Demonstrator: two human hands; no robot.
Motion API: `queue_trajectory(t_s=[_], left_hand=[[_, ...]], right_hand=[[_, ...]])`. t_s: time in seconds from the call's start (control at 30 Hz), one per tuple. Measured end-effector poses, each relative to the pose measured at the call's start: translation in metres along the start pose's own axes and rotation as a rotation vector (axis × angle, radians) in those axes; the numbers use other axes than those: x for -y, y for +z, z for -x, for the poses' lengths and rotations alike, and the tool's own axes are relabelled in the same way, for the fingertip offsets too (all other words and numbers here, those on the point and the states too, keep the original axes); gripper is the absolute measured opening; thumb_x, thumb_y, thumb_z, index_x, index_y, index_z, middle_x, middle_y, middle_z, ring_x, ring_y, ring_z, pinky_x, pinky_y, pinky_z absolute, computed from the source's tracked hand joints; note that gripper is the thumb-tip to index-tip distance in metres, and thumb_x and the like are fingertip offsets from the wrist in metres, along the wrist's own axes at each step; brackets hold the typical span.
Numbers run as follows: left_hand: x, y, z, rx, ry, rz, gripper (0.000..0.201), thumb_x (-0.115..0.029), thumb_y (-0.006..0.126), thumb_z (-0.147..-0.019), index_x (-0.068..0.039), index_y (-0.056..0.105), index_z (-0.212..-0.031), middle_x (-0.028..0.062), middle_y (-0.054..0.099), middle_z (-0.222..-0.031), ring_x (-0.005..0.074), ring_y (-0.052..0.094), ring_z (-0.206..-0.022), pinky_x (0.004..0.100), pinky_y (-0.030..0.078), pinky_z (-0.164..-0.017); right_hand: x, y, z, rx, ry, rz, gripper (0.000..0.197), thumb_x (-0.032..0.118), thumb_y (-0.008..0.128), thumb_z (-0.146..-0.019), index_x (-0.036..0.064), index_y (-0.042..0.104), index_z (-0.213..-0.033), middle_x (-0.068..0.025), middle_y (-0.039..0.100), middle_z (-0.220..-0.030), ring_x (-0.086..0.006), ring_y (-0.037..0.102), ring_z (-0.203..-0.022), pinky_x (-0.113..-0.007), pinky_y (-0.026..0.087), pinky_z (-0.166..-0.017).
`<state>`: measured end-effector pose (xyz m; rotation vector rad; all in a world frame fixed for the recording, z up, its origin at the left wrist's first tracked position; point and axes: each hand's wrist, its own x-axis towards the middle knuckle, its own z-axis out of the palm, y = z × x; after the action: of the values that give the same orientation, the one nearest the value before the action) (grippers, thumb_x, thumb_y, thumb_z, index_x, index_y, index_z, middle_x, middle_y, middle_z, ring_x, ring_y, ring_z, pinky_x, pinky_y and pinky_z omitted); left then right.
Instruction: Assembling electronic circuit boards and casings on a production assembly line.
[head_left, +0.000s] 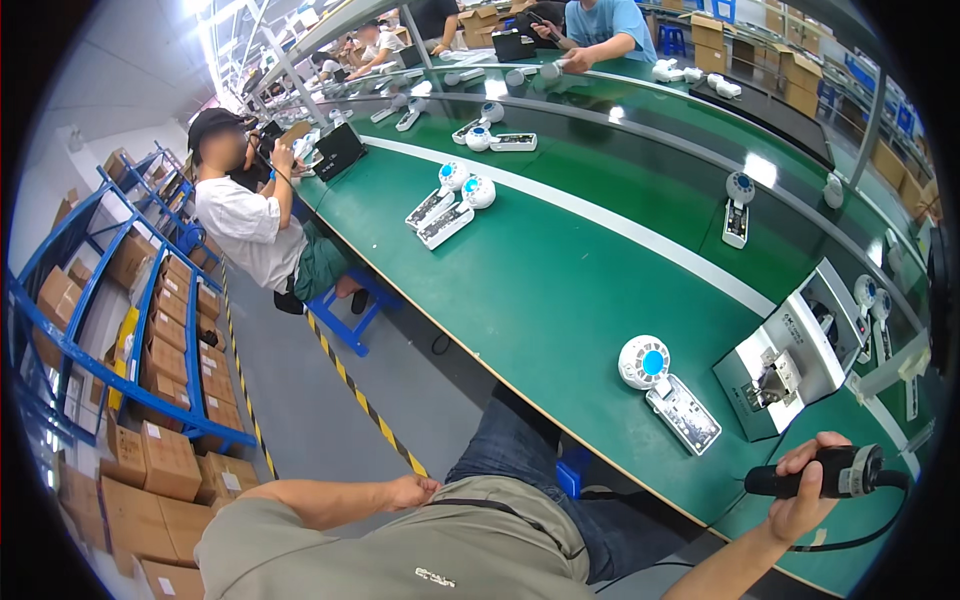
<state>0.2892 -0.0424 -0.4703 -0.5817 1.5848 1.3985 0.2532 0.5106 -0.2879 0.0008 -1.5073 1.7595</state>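
My right hand [808,490] is wrapped round a black electric screwdriver [848,472] with a cable at its end, above the near right of the green table. My left hand [412,492] rests by my waist at the shirt's hem, its fingers curled in; what they hold, if anything, is hidden. In front of me lies a white device [683,413] with a round, vented head, a blue disc and an open handle baring a circuit board. Beyond the screwdriver stands a silver screw feeder [745,395], apart from my hand.
Two similar open devices [447,222] lie farther up the table [540,290]. More stand along the dark green conveyor [620,185] beyond a white strip. At left, a seated person [245,215] works near a black box [338,152]. Blue shelves [75,350] hold cartons.
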Motion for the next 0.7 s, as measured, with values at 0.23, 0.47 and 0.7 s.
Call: queue_trajectory(t_s=[0.23,0.47,0.7], left_hand=[[-0.046,-0.002,-0.004,0.097,-0.17,-0.124,0.014,-0.007,0.049,-0.088,-0.01,0.063,-0.089,-0.0042,0.059,-0.08,0.0097,0.053,-0.067,0.0217,0.044,-0.063],[-0.027,-0.009,-0.067,0.095,0.013,-0.804,0.013,-0.017,0.052,-0.088,-0.009,0.062,-0.085,0.0,0.061,-0.074,0.018,0.054,-0.064,0.0299,0.045,-0.06],[-0.027,-0.009,-0.064,-0.128,0.387,-1.234,0.026,-0.029,0.054,-0.086,-0.005,0.061,-0.082,0.009,0.064,-0.072,0.0295,0.053,-0.063,0.0398,0.046,-0.062]], right_hand=[[0.003,0.003,-0.004,0.001,0.018,0.034,0.04,0.026,0.066,-0.08,0.0017,0.051,-0.108,-0.0048,0.054,-0.065,-0.0118,0.049,-0.053,-0.021,0.042,-0.052],[-0.001,0.005,-0.003,-0.004,0.009,0.073,0.039,0.025,0.067,-0.08,0.0023,0.051,-0.109,-0.0046,0.053,-0.065,-0.0119,0.049,-0.053,-0.021,0.042,-0.052],[0.0,0.001,-0.003,0.044,-0.012,0.104,0.035,0.025,0.061,-0.086,0.0033,0.05,-0.111,-0.0027,0.051,-0.066,-0.0108,0.046,-0.056,-0.022,0.04,-0.055]])
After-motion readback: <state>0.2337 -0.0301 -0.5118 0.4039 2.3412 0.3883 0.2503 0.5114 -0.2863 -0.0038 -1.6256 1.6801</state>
